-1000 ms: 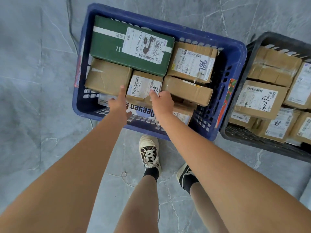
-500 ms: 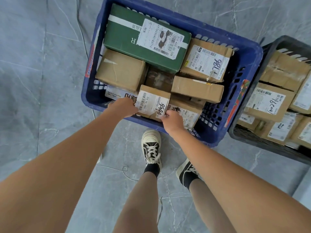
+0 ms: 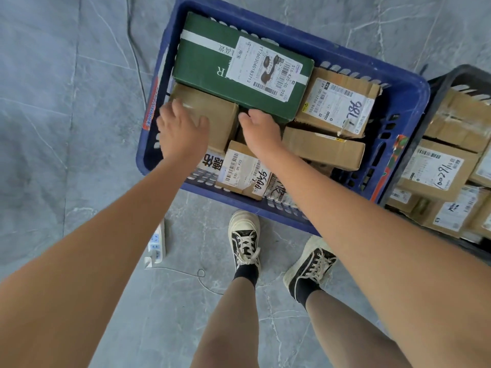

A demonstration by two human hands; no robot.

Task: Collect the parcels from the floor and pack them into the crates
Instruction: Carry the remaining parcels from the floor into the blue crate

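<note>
The floor (image 3: 66,128) fills the frame, grey tile with no parcel left lying on it in view, so the collecting looks nearly done. The blue crate (image 3: 406,102) sits at upper centre, packed close to its rim, and a dark crate (image 3: 435,83) at the right edge is full as well. In the blue one, the green box (image 3: 212,62) lies across the back, a labelled carton (image 3: 337,102) to its right, a plain carton (image 3: 215,115) in front of it at left, and a small labelled parcel (image 3: 244,168) against the near wall. The left hand (image 3: 180,128) rests open, fingers spread, on the plain carton; the right hand (image 3: 261,128) has its fingers curled at the gap between that carton and the green box (whether it grips anything, I cannot tell). The likely trouble is crowding: pressing boxes into so tight a load could crush a corner or tip the small parcel over the near wall. A power strip (image 3: 156,245) and its cord by the shoes (image 3: 245,240) could catch a foot.
</note>
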